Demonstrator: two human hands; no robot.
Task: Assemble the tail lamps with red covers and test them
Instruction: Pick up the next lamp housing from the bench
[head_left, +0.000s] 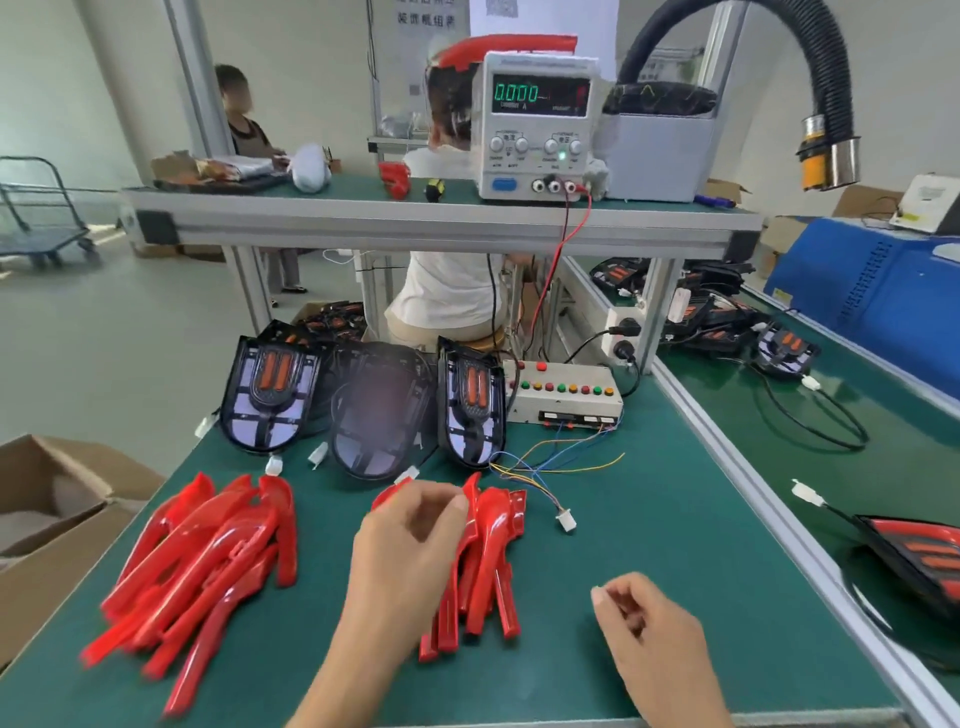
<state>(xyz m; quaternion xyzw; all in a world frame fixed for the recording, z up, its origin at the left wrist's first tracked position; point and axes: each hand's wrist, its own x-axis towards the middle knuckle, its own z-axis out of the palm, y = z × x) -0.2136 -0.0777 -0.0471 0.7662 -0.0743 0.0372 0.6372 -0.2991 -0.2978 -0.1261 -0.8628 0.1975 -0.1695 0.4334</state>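
Two heaps of red covers lie on the green mat, a large one (208, 561) on the left and a smaller one (491, 561) in the middle. My left hand (410, 545) hovers over the smaller heap with fingers loosely curled and its thumb tip beside a cover's raised edge; no grip shows. My right hand (641, 618) hangs over bare mat to the right, loosely curled and holding nothing. Behind the heaps stand three black tail lamp bases: left (265, 395), a blurred middle one (382, 415), and right (470, 405).
A test box (563, 392) with coloured buttons sits behind, its thin wires ending in a white plug (566, 522). The power supply (540, 124) on the shelf reads 0.000. More lamps (919, 561) lie on the right bench. A cardboard box (52, 509) stands left. A person sits beyond the bench.
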